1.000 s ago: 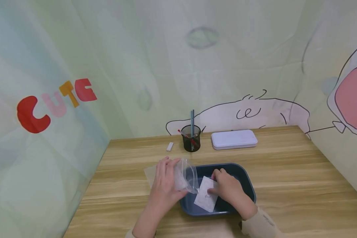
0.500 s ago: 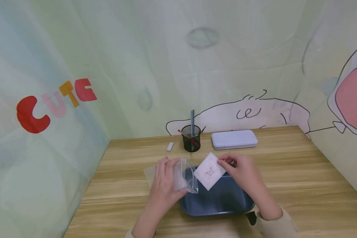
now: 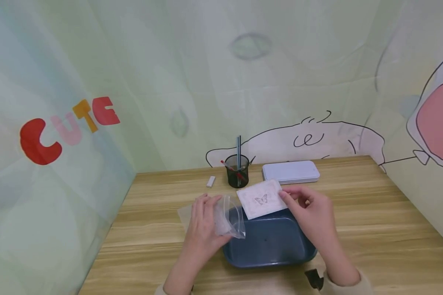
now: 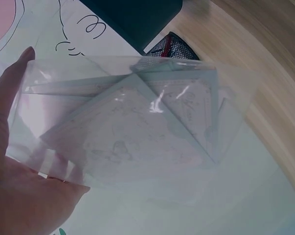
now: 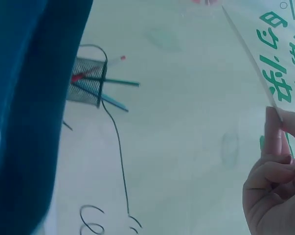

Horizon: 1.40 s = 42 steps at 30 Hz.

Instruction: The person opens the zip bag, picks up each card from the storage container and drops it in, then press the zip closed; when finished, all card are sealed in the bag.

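Observation:
In the head view my left hand (image 3: pixel 203 229) grips a clear zip bag (image 3: pixel 224 223), its mouth facing right over the left end of a dark blue tray (image 3: pixel 269 263). The left wrist view shows several square cards with pale borders inside the bag (image 4: pixel 235 120), fanned at different angles. My right hand (image 3: pixel 315 213) pinches a thin white square card (image 3: pixel 256 207) by its right edge, thumb in front, above the tray's far rim. A butterfly print faces the head camera. Seen from the right wrist, the card (image 5: pixel 257 39) shows green characters on its other side.
Behind the tray stand a black mesh pen holder (image 3: pixel 238 178) with pencils and a red pen, a small white eraser (image 3: pixel 211 182) and a pale lavender case (image 3: pixel 291 173). A printed curtain (image 3: pixel 170 102) closes off the table's far and side edges.
My right hand has lifted the butterfly card out of the tray, up and back to the right, turning it flatter. The left hand and bag have stayed nearly still.

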Motion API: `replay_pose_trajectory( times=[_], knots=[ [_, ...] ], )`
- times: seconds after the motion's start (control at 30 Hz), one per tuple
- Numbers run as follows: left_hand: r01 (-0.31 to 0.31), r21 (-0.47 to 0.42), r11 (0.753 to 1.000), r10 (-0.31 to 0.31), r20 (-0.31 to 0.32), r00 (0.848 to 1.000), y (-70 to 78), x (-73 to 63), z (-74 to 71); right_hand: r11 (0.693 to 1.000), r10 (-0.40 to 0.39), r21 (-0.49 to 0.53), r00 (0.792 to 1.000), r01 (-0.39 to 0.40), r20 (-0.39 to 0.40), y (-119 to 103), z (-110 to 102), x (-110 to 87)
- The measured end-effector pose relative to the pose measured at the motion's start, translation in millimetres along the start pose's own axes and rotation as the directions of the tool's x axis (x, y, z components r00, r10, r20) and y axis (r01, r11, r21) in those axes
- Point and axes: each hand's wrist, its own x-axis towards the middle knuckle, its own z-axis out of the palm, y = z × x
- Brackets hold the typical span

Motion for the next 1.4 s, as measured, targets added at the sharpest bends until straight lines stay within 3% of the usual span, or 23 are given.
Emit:
replay_pose_trajectory(
  times=[0.2,0.47,1.03,1.4],
  knots=[
    [0.026,-0.005,1.000,-0.026,0.004,1.000,2.1,-1.0,-0.7,0.984,0.077,0.161,0.997,-0.080,0.030,1.0,9.6,-11.2],
    [0.025,-0.001,1.000,-0.025,-0.007,1.000,2.0,-0.6,0.0,0.967,0.103,0.218,0.985,-0.132,0.137,1.3,28.8,-19.2],
    [-0.004,0.001,1.000,0.004,-0.029,1.000,1.6,-1.8,1.6,0.980,-0.020,0.196,0.976,-0.024,0.219,-3.2,66.5,-27.4],
    [-0.015,-0.002,1.000,0.015,-0.024,1.000,3.0,-1.6,1.2,0.986,-0.012,0.160,0.949,-0.041,0.314,-5.7,87.3,-29.6]
  ],
)
